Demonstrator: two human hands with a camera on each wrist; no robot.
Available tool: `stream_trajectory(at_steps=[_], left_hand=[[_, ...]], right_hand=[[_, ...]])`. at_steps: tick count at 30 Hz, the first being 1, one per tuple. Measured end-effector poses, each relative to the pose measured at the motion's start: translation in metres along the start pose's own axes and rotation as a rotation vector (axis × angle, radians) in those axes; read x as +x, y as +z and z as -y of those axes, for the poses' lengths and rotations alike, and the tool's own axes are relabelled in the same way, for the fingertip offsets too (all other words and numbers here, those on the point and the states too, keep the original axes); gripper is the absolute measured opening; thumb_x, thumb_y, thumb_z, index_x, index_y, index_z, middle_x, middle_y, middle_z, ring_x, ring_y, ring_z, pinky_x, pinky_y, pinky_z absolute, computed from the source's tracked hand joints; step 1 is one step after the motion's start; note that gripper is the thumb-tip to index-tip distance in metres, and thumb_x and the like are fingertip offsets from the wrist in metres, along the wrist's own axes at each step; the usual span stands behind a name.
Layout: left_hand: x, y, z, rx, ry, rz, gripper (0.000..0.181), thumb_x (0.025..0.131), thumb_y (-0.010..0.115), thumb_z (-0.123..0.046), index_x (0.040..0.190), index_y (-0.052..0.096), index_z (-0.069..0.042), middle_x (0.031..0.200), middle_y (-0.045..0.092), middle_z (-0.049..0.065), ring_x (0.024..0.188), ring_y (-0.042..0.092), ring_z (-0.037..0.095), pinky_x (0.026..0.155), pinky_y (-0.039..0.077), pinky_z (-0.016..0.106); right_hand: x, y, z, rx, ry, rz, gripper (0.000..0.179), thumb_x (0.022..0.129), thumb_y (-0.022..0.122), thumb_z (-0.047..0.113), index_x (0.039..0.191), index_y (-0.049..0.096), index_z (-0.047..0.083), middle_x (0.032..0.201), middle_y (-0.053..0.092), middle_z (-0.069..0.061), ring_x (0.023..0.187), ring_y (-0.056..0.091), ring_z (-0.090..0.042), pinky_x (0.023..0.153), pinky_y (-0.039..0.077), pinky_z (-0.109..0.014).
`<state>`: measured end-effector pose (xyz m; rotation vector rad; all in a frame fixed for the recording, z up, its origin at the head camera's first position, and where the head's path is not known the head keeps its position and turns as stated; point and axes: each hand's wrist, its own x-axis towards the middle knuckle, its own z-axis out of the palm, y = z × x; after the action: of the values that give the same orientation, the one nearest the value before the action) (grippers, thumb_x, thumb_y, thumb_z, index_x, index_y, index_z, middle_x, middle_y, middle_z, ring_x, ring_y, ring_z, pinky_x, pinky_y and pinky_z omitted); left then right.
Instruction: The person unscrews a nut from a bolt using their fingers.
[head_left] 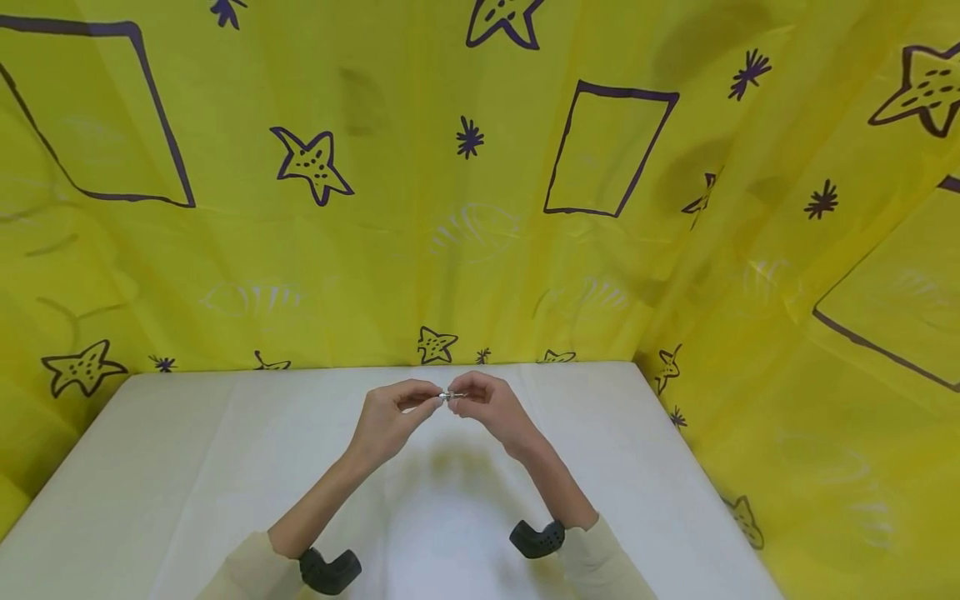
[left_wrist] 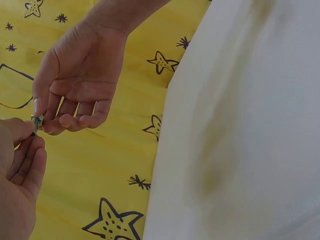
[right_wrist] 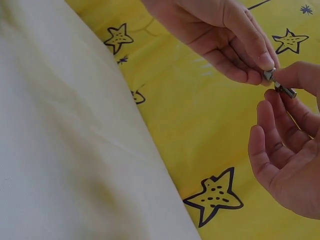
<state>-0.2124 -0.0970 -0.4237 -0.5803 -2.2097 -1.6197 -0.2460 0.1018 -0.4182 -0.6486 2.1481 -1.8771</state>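
Head view; our left hand [head_left: 386, 417] pinches a small metal bolt [head_left: 452, 395]; our right hand [head_left: 504, 415] pinches it nearer its threaded end [right_wrist: 289, 93]; starfish drawings [head_left: 311, 165] mark yellow sheeting [head_left: 390, 275]

A white table with a soft shadow on it.
In the head view the white table [head_left: 247, 442] fills the lower part of the frame, widening toward the bottom, its surface pale and smooth with faint lengthwise creases; the brownish-yellow shadow [head_left: 457, 462] spreads blurrily at lower centre. The table takes up the right half of the left wrist view and slants down the left side of the right wrist view.
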Motion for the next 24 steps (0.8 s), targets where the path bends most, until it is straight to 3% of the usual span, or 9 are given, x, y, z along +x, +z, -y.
stream_trajectory(at_steps=[7,13,20,24], left_hand=[[0.0006,0.0007,-0.0011,-0.005,-0.003,-0.002,0.012,0.088,0.074,0.001,0.099,0.076,-0.003,0.091,0.074,0.003,0.084,0.072,0.019,0.083,0.059,0.033],[0.0006,0.0013,-0.0033,0.004,-0.006,-0.005,0.012,0.088,0.074,0.001,0.099,0.076,-0.002,0.091,0.074,0.003,0.084,0.072,0.018,0.083,0.059,0.032],[0.0006,0.0018,-0.0026,0.006,-0.004,-0.004,0.012,0.088,0.074,0.000,0.099,0.076,-0.003,0.091,0.074,0.003,0.083,0.072,0.017,0.083,0.059,0.032],[0.0004,0.0022,-0.0023,0.010,-0.007,-0.006,0.012,0.088,0.074,0.001,0.099,0.076,-0.004,0.091,0.074,0.002,0.083,0.071,0.017,0.083,0.059,0.032]], right_hand=[[0.0001,-0.0006,0.0006,0.017,-0.029,0.018,0.021,0.093,0.066,0.002,0.111,0.060,-0.005,0.101,0.065,-0.006,0.090,0.066,-0.018,0.084,0.055,-0.029],[-0.0005,-0.0004,0.0012,0.015,0.000,0.014,0.024,0.094,0.066,0.007,0.115,0.059,-0.004,0.102,0.065,-0.005,0.093,0.064,-0.033,0.086,0.055,-0.034],[0.0007,-0.0005,0.0004,-0.034,0.054,-0.022,0.025,0.098,0.063,0.019,0.105,0.066,-0.005,0.091,0.069,-0.002,0.087,0.060,-0.022,0.091,0.053,-0.045],[0.0003,-0.0011,0.0008,-0.031,0.047,-0.018,0.019,0.097,0.063,0.016,0.102,0.068,-0.001,0.093,0.069,-0.005,0.089,0.060,-0.025,0.089,0.054,-0.042]])
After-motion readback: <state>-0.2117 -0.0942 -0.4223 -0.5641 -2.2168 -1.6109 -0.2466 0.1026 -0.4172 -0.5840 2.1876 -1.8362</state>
